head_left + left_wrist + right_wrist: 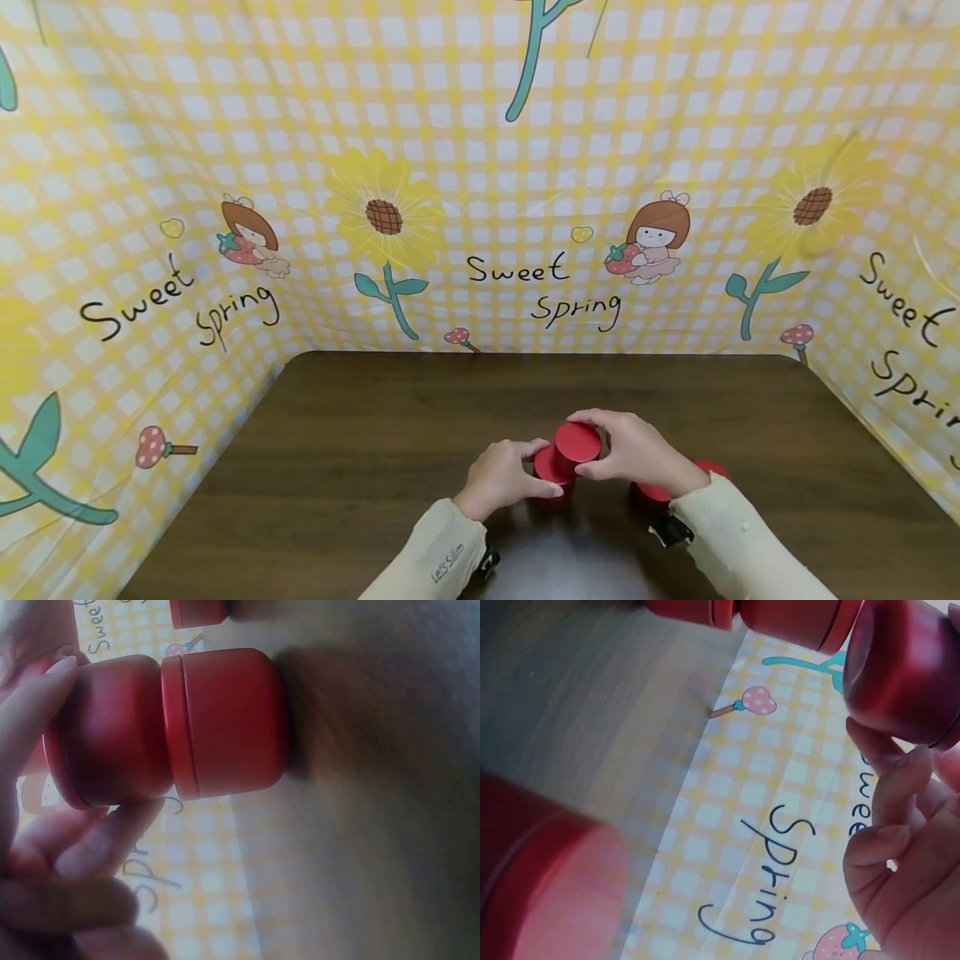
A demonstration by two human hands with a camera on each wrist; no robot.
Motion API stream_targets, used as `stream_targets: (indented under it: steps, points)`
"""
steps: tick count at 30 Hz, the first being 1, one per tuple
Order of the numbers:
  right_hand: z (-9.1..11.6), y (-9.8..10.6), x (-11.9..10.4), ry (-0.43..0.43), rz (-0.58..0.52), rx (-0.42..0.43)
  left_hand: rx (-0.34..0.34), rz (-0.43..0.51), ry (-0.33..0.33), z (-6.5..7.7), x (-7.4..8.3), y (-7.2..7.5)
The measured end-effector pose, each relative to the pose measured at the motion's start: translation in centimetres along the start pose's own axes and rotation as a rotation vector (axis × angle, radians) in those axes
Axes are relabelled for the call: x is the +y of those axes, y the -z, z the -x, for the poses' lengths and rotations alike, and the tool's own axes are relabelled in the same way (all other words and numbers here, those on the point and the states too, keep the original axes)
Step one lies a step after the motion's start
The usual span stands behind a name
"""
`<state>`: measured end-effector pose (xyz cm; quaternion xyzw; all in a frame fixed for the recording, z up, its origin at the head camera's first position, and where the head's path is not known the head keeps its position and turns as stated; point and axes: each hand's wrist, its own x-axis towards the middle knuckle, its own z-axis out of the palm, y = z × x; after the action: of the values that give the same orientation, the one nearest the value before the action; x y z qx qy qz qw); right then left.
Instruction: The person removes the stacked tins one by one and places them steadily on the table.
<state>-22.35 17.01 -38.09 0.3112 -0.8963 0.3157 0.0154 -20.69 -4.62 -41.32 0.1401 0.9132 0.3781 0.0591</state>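
My left hand (498,479) grips a small round red tin (112,735) between thumb and fingers. That tin sits on top of another red tin (232,724), which stands on the table, so the two form an upright stack. Just above and to the right of the stack, my right hand (637,450) pinches a third red tin (577,442) by its sides. In the right wrist view this held tin (904,671) is off the table and close to the stack's top. Whether it touches the upper tin, I cannot tell.
More red tins stand on the dark wooden table (420,408) to the right; one tin (652,492) is near the right wrist and another tin (712,467) lies partly behind the forearm. A yellow checked cloth (495,183) hangs around the table's back and sides.
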Motion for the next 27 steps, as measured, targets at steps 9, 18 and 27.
stream_targets:
  steps: [9,18,27]
  points:
    - [0.7,0.8,1.2,0.111,-0.051,-0.005,0.004,-0.011,-0.001,-0.1,0.1,0.1]
    - [1.5,1.5,2.2,0.141,-0.131,-0.052,-0.005,0.003,0.021,-0.2,0.0,0.1]
    - [2.7,2.1,3.6,0.099,-0.073,-0.016,-0.01,-0.025,0.026,-0.2,-0.1,0.1]
